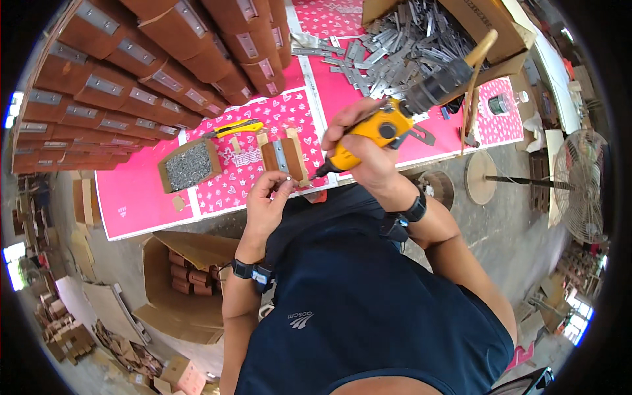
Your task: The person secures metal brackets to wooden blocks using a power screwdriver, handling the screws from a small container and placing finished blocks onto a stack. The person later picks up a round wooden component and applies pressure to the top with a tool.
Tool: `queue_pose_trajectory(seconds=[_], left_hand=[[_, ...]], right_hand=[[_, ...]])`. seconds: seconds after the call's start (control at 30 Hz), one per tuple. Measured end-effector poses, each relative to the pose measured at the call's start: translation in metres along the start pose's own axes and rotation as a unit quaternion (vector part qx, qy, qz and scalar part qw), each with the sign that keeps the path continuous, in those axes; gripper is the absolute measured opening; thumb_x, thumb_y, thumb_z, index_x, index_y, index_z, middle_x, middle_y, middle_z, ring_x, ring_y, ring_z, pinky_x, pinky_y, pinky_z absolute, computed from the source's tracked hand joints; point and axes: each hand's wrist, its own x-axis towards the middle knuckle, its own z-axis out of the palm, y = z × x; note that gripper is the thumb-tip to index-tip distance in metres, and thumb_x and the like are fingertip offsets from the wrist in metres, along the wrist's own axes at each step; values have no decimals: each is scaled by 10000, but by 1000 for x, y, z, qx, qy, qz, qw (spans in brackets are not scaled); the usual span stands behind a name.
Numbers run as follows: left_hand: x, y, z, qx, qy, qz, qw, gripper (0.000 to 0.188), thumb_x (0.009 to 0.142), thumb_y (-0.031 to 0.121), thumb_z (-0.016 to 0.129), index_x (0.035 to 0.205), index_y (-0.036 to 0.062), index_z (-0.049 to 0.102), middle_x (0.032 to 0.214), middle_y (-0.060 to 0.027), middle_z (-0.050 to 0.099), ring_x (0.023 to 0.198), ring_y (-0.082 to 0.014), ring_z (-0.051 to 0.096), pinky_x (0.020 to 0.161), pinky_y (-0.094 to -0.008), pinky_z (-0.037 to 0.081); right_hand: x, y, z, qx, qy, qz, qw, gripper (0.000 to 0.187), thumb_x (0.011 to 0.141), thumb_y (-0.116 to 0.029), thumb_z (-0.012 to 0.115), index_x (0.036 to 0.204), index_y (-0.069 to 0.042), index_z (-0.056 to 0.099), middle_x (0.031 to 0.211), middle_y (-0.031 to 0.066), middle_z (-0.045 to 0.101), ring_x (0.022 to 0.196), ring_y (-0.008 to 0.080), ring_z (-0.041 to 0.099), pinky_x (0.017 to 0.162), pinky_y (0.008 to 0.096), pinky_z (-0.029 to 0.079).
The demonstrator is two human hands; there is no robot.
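My right hand (pixel 374 161) is wrapped round a yellow and black power screwdriver (pixel 380 126). The tool's thin dark tip slants down to the left, close to my left fingers. Thumb and finger of my left hand (pixel 266 207) are pinched at the near edge of a brown block (pixel 268 158); a tiny bright thing shows between them, too small to name. A grey metal strip (pixel 281 156) lies along the block's middle. Thin wooden strips (pixel 298 155) stand beside the block on the pink patterned table (pixel 145 217).
Left of the block sit an open box of small grey screws (pixel 189 166) and a yellow utility knife (pixel 240 128). Brown blocks with metal strips (pixel 105 85) are stacked at the far left. A carton (pixel 461 26) spills metal strips (pixel 388 56) at the back. A fan (pixel 580 185) stands right.
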Motion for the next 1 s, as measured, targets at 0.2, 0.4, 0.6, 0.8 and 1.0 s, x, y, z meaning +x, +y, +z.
queue_pose_trajectory(seconds=[0.2, 0.4, 0.6, 0.8, 1.0], left_hand=[[-4, -3, 5, 110, -12, 50, 993, 152, 970, 90, 689, 1096, 6, 704, 931, -59, 736, 824, -105, 654, 747, -259, 516], [-7, 5, 6, 137, -7, 39, 990, 150, 959, 89, 700, 1081, 2, 716, 925, -66, 736, 797, -106, 642, 730, -259, 513], [-7, 17, 8, 184, -21, 58, 981, 144, 965, 78, 699, 1087, 3, 718, 955, -65, 744, 854, -113, 663, 758, -260, 517], [-8, 18, 11, 192, 4, 89, 977, 134, 938, 63, 720, 1058, 2, 730, 907, -64, 724, 780, -117, 628, 709, -267, 501], [-10, 19, 9, 200, 4, 74, 977, 134, 922, 53, 726, 1048, 7, 733, 913, -75, 720, 775, -133, 628, 704, -268, 500]], right_hand=[[7, 9, 17, -15, -23, 9, 1000, 248, 807, 56, 598, 1045, -11, 580, 898, 119, 685, 801, 227, 714, 689, 348, 597], [7, 14, 18, -11, -4, 17, 1000, 252, 802, 61, 593, 1043, -10, 585, 888, 113, 690, 780, 219, 715, 692, 346, 596], [8, 16, 18, -19, -23, 6, 1000, 261, 795, 67, 588, 1046, -4, 586, 883, 117, 685, 772, 226, 710, 672, 338, 585], [5, 17, 19, -28, -27, 6, 999, 255, 792, 73, 577, 1035, -2, 579, 877, 123, 683, 760, 222, 705, 669, 344, 582], [5, 20, 19, -29, -25, 18, 999, 257, 790, 77, 579, 1035, -2, 571, 874, 119, 682, 761, 209, 698, 679, 336, 580]])
